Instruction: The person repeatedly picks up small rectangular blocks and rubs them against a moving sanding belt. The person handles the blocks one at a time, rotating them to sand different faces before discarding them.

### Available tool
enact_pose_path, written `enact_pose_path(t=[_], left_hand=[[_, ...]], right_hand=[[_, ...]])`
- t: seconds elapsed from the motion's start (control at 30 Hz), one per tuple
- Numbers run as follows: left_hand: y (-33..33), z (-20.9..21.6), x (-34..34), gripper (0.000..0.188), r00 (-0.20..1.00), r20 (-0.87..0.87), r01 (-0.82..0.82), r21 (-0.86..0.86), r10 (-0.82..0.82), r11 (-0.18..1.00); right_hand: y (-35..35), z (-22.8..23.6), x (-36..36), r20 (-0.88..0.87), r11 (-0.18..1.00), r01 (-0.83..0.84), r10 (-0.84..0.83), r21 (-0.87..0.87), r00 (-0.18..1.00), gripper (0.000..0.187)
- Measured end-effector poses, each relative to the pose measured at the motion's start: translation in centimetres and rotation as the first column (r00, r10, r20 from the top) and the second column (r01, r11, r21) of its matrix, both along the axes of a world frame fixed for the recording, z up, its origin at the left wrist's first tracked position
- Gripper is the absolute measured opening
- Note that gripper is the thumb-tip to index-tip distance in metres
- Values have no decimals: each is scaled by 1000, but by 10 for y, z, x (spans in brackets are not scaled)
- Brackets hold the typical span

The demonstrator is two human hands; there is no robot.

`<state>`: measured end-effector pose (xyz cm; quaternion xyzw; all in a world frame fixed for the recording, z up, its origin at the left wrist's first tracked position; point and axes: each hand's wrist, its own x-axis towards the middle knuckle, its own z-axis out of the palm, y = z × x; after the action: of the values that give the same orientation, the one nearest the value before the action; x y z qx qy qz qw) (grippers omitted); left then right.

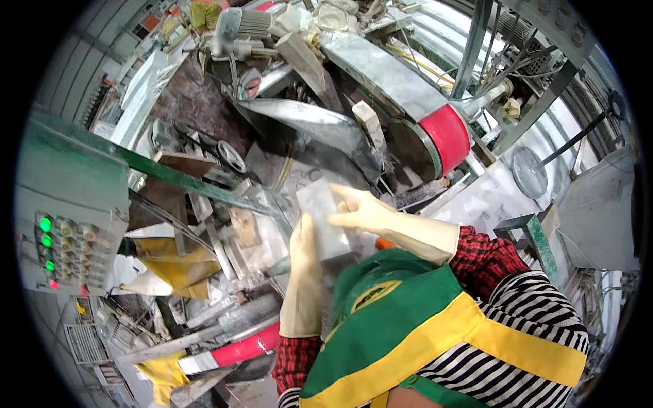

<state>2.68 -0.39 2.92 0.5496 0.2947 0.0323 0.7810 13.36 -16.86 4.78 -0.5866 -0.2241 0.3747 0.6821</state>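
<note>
A whitish, grey-veined rectangular slab point(325, 224), stone-like in look, is held upright in front of my green apron. My left hand point(304, 245), in a cream rubber glove, grips the slab's left edge with the thumb lying along it. On the right side my right hand point(360, 209), gloved the same way, has its fingers and thumb closed at the upper right edge. The far sides of the fingers are hidden behind the slab.
A green control cabinet point(75, 204) with lit buttons stands at the left, a green bar point(183, 180) running from it. Ahead is a machine with a red-ended belt point(445, 139) and a curved metal guard point(306, 115). Yellow cloth point(170, 262) hangs at the left.
</note>
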Motion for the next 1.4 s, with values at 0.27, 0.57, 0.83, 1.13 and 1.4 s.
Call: enact_pose_path(t=[0.27,0.57,0.83,1.13,1.4], left_hand=[[-33,10,9,44,999,39,39,-77,-36,996],[-18,-3,12,42,983,8,-184,-86,185,979],[-31,28,14,36,963,189,189,29,-191,982],[-6,19,48,38,999,18,37,191,-41,981],[-56,-12,25,66,866,31,498,32,-499,866]], right_hand=[[2,-3,48,21,964,255,-254,-73,967,55],[-30,14,-7,85,922,-70,110,-381,990,78],[-39,-17,9,-102,999,-20,16,-32,995,70],[-62,3,-3,-321,996,-42,64,74,945,68],[-76,-85,52,-233,796,588,-551,141,801,57]])
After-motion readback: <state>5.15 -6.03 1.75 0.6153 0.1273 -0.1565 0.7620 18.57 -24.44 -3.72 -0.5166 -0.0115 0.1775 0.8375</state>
